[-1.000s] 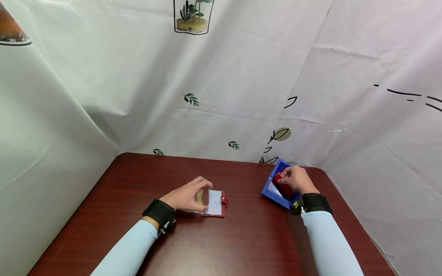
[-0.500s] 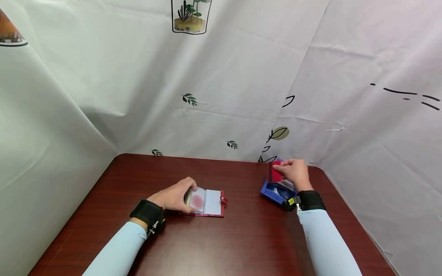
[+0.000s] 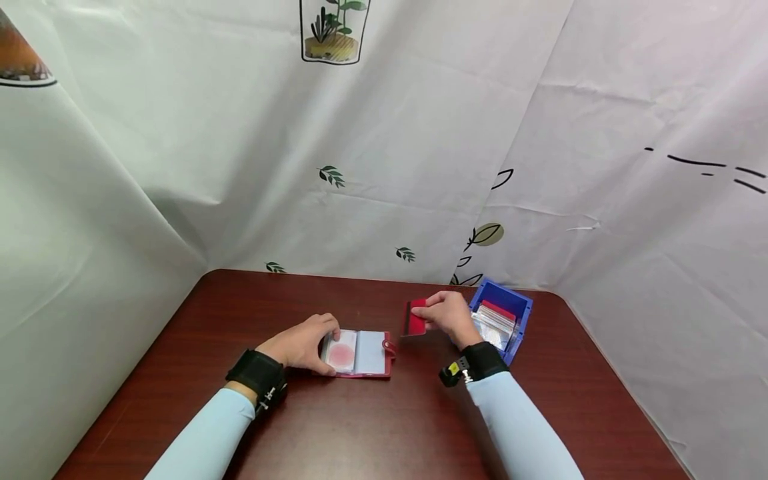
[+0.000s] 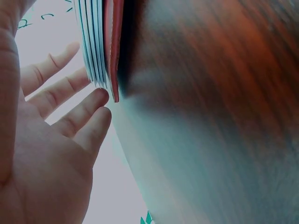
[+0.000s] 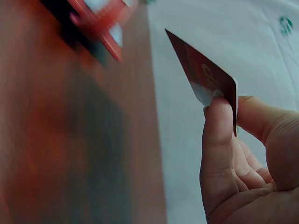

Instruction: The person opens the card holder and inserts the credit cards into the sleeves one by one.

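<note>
An open card holder [image 3: 370, 352] with a red cover, snap strap and clear sleeves lies on the table. My left hand [image 3: 300, 343] holds its left side, thumb at the near edge and a finger at the far edge of the sleeves. A pale card with a pink round patch shows in the left sleeve. In the left wrist view, the stacked sleeves [image 4: 95, 44] stand above the red cover, fingertips at their edge. My right hand [image 3: 451, 317] pinches a red card [image 3: 414, 319] with a dark stripe between thumb and fingers, above the table right of the holder.
A blue basket [image 3: 523, 323] stands at the back right of the brown table [image 3: 360, 427], with several cards [image 3: 495, 323] inside, red and pale ones among them. A white printed cloth [image 3: 384, 133] hangs behind the table and along its sides.
My right hand has drawn the red card out of the blue basket and carried it left toward the holder. My left hand has shifted left, and the pink-patched sleeve now lies in view.
</note>
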`<action>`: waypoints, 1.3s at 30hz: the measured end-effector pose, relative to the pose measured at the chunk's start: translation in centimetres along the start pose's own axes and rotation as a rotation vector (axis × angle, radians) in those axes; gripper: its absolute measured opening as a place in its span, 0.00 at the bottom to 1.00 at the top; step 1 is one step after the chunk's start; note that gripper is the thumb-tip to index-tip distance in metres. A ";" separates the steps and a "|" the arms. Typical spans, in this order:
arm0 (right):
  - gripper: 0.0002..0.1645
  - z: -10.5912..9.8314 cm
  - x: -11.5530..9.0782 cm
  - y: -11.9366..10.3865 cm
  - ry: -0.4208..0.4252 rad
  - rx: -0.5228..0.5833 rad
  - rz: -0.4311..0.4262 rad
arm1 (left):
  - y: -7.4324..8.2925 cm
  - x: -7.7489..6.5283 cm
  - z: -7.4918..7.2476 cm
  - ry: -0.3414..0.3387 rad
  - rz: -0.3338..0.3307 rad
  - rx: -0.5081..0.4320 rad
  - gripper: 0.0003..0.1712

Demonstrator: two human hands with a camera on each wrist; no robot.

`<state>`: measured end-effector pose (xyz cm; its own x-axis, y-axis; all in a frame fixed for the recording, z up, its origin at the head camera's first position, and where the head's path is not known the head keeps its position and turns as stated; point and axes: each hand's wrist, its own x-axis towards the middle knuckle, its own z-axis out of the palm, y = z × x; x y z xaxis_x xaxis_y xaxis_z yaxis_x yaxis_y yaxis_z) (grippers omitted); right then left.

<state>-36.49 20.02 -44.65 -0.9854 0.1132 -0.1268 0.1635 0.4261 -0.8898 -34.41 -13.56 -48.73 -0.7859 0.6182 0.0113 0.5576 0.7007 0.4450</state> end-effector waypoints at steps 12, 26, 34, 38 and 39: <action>0.23 7.2 -2.2 -0.4 -0.196 -0.031 -0.033 | -0.1 0.2 0.3 -0.015 -0.016 -0.005 0.32; 0.22 9.6 -3.3 -0.4 -0.212 -0.084 -0.024 | -0.4 0.1 0.4 -0.020 -0.033 -0.031 0.33; 0.21 9.8 -3.6 -0.2 -0.216 -0.119 -0.017 | -0.2 0.0 0.4 -0.018 -0.035 -0.036 0.33; 0.21 10.1 -3.6 -0.4 -0.211 -0.117 -0.013 | -0.1 0.0 0.3 -0.012 -0.023 -0.036 0.33; 0.20 10.2 -3.6 -0.4 -0.208 -0.119 -0.011 | -0.1 0.0 0.2 -0.011 -0.021 -0.033 0.33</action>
<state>-33.51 10.34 -48.30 -0.9735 -0.0742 -0.2165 0.1453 0.5304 -0.8352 -34.40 -13.55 -49.00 -0.7944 0.6073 -0.0078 0.5317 0.7016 0.4745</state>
